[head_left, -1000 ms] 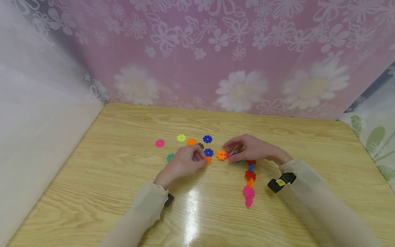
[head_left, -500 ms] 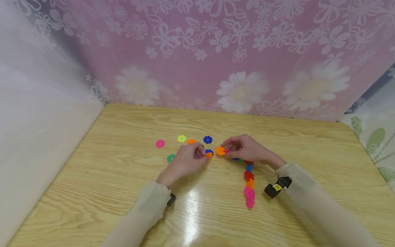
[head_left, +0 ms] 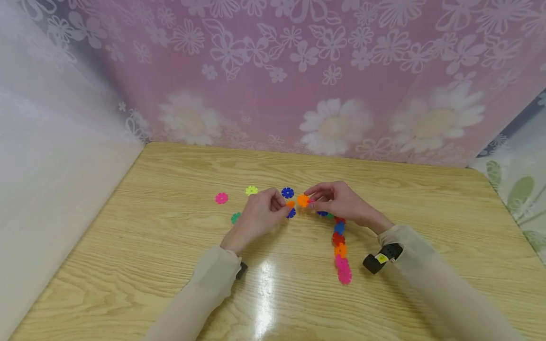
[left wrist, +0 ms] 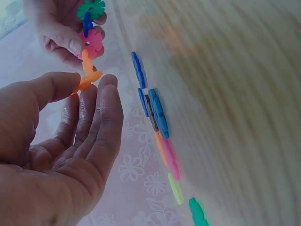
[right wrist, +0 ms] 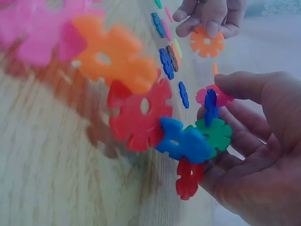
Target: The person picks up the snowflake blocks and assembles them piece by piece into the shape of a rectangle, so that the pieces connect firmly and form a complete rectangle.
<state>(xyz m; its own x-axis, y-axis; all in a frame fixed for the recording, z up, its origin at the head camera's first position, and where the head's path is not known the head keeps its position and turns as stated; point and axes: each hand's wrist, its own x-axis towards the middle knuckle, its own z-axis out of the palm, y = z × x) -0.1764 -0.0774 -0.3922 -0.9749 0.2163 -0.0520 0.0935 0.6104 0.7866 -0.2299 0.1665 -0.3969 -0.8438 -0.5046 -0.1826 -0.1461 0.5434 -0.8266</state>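
Note:
My left hand [head_left: 264, 213] pinches a loose orange snowflake disc [right wrist: 207, 47] between thumb and fingertips, raised over the table. Across from it, my right hand [head_left: 347, 204] holds a chain of interlocked snowflake discs [head_left: 339, 239] by a pink disc [right wrist: 216, 95] close to its end. At that end an orange disc [head_left: 303, 201] points towards the left hand. The two orange discs are very close; whether they touch I cannot tell. Blue, green, red, orange and pink discs make up the chain, whose pink tail [head_left: 344, 276] hangs towards the near side.
Loose discs lie around the left hand: pink [head_left: 221, 198], yellow-green [head_left: 251, 190], green [head_left: 236, 218] and blue [head_left: 287, 192]. Brown [left wrist: 152, 113] and teal [left wrist: 158, 113] ones show in the left wrist view. A pink floral curtain [head_left: 256, 94] stands behind the wooden table [head_left: 170, 166].
Both hands have risen and shifted slightly away from the body, carrying the loose orange disc and the chain's end. The two orange discs have come closer together. The chain's tail has swung slightly.

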